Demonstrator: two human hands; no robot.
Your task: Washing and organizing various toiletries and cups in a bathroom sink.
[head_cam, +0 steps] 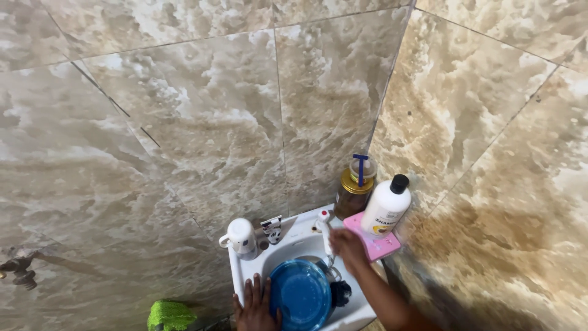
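L hand [254,304] lies flat, fingers spread, on sink [294,236] rim beside blue bowl [301,295]. R hand [348,246] grip pinches white tap [324,230]. White bottle [386,206], black cap, stands on pink pad [380,246].

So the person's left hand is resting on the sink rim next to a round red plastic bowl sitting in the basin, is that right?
Not quite: the round plastic bowl is blue, not red. The head view shows it sitting in the basin of the small white ceramic sink, with the left hand resting on the front rim beside it.
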